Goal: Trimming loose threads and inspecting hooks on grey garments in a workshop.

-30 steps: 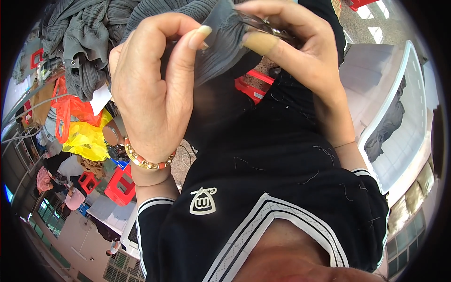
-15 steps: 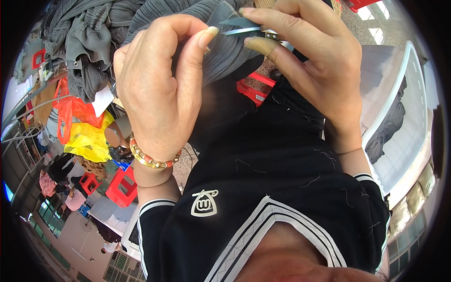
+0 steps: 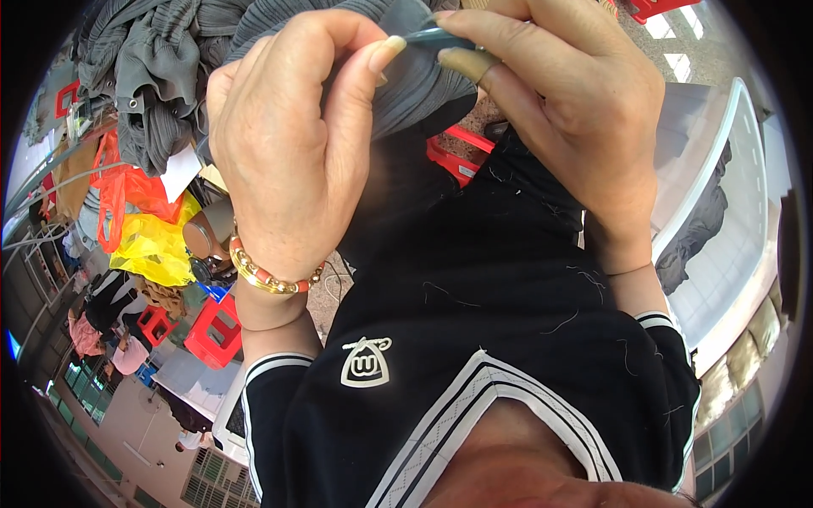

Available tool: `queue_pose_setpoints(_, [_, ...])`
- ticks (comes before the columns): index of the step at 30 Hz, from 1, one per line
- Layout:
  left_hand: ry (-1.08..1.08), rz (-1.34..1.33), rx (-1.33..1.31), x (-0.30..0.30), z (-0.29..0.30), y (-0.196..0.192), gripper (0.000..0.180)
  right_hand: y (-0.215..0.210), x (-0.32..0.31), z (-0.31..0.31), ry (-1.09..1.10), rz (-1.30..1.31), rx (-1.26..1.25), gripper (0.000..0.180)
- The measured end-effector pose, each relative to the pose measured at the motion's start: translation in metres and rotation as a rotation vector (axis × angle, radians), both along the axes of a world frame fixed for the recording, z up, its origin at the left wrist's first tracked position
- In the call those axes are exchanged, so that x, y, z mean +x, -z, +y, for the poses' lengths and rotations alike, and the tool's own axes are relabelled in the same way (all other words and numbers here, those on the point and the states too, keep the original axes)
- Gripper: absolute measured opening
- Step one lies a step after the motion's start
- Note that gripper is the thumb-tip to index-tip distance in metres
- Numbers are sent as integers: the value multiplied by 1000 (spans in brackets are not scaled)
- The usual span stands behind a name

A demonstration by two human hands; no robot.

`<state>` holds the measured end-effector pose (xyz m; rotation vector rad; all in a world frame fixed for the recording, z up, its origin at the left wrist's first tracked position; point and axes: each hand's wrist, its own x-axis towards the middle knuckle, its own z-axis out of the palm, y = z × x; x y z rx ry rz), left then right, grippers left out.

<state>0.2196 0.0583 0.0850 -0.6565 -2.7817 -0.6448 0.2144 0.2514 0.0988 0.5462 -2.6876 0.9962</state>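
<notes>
My right hand (image 3: 580,110) grips small thread snips (image 3: 442,39) between the forefinger and a thumb wearing a yellowish finger cover (image 3: 466,63). The blades lie together and point left, their tips close to my left fingertips. My left hand (image 3: 288,152) is closed in a pinch of thumb and forefinger. Whatever is between those fingertips is too small or hidden to make out. Behind and below the snips is a grey ribbed garment (image 3: 419,100), with a piece of its cloth standing up between my hands. A beaded bracelet circles my left wrist.
More grey ribbed garments (image 3: 157,102) are heaped at the upper left. Red and yellow plastic bags (image 3: 152,250) and a red stool (image 3: 213,332) are on the left. A pale plastic bin (image 3: 720,245) with dark cloth inside stands at my right. Other people are in the left background.
The snips' blades, apart half a second ago, have come together. My left fingertips have moved slightly up and right, closer to the blade tips. My right hand has shifted slightly.
</notes>
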Motion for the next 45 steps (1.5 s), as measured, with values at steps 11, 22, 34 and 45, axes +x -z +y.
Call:
queue_pose_setpoints(11, [-27, -58, 634, -7, -19, 2, 22, 16, 5, 5, 28, -29, -183, 36])
queue_pose_setpoints(22, [-145, 152, 264, 23, -51, 1, 15, 58, 4, 9, -125, 11, -351, 30])
queue_pose_setpoints(34, [-82, 217, 149, 20, -40, 6, 18, 55, 7, -5, -88, -100, -363, 29])
queue_pose_setpoints(45, [-110, 287, 326, 25, -28, 17, 15, 66, -3, 3, -232, -121, -422, 31])
